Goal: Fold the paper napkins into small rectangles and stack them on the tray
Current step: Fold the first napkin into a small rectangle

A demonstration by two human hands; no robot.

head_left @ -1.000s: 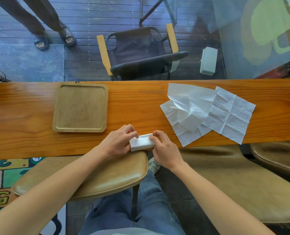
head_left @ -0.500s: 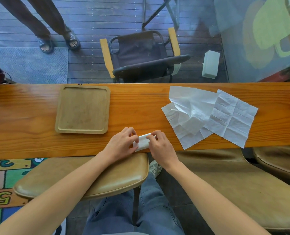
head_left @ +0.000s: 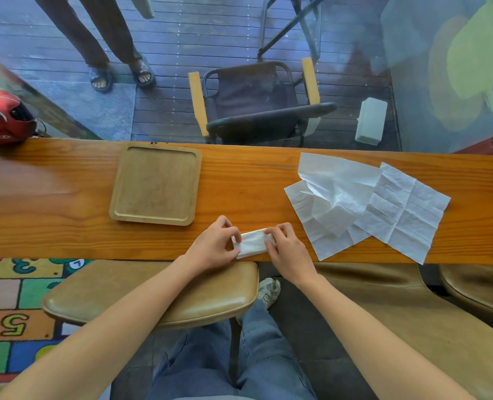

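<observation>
The folded napkin (head_left: 252, 243) lies at the surface's (head_left: 66, 203) near edge, long axis left-right, both hands' fingers (head_left: 233, 235) pinching its ends, with the left hand (head_left: 212, 246) nearer the bare tray (head_left: 155, 183)

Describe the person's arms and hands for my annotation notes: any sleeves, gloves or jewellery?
Both forearms are bare up to the frame's edge, with no sleeves in view. The left hand and right hand wear no gloves; no rings, watch or bracelets show. Blue jeans cover the legs below.
</observation>
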